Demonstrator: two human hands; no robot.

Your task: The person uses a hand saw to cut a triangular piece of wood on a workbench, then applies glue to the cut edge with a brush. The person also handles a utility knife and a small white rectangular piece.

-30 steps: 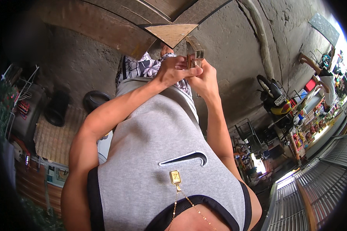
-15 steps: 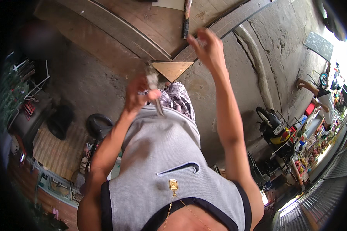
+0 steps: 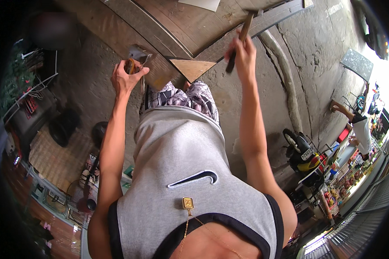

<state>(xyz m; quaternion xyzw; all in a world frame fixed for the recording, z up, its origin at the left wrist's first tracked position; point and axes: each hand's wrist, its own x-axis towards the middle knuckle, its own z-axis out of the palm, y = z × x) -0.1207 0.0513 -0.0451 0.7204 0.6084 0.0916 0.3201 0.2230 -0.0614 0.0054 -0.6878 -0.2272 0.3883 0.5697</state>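
Note:
My right hand [image 3: 244, 54] is closed round the wooden handle of a hammer [image 3: 246, 26], its dark head up and away from me over the right bench rail. My left hand [image 3: 126, 77] grips a tool with an orange-brown loop handle [image 3: 130, 65] and a grey metal part; blur and angle hide its exact kind. It is held beside the left bench rail, near a blurred flat grey-brown surface [image 3: 159, 77]. Between the hands a pale wooden triangle [image 3: 192, 68] sits at the corner where the two rails meet, just beyond my knees.
The wooden bench top [image 3: 203, 30] lies ahead, with a white sheet [image 3: 201, 3] at its far side. A long crooked pole [image 3: 285, 73] lies on the concrete floor to the right. Farther right are a motorcycle [image 3: 300, 151] and another person [image 3: 362, 129].
My right hand has taken the hammer up from the bench top and raised it. My left hand has moved left and away from my body, still holding its tool.

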